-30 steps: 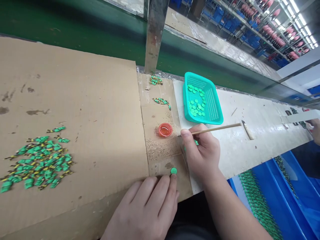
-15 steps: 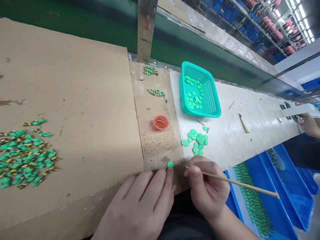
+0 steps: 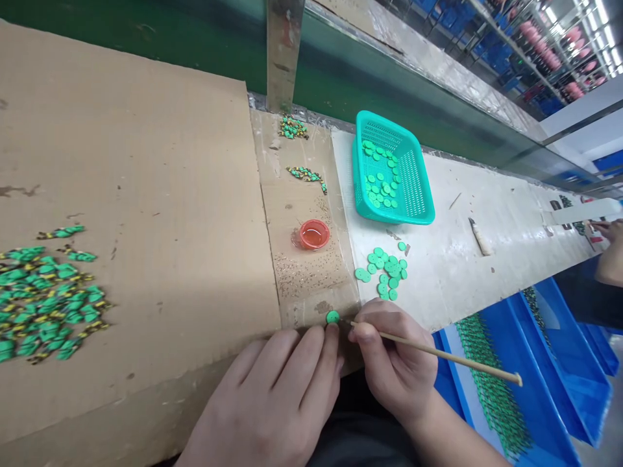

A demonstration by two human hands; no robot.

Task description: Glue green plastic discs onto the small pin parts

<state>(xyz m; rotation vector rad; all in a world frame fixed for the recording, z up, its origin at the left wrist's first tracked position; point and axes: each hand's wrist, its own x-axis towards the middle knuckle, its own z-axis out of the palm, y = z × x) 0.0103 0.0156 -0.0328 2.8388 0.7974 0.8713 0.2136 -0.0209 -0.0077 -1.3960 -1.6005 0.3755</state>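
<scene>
My left hand lies flat with its fingers stretched side by side on the table edge. Its index fingertip touches the near edge of a green button, which has small dark spots on its face. A thin wooden stick is pinched between the thumb and fingers of my right hand. The stick's thin dark tip points left, close to the button's right side; whether it touches is too small to tell. Beyond both hands stands a small red cup of amber liquid, with tiny brown grains scattered around it.
Loose green buttons lie below a turquoise basket holding more. Green, yellow and black small figures are heaped at left, with smaller piles at the back. A knife-like tool lies right. Blue trays and another person's arm are beyond.
My right hand has moved left with the stick, bringing its tip closer to the button. My left hand keeps its place at the button. The view has shifted slightly.
</scene>
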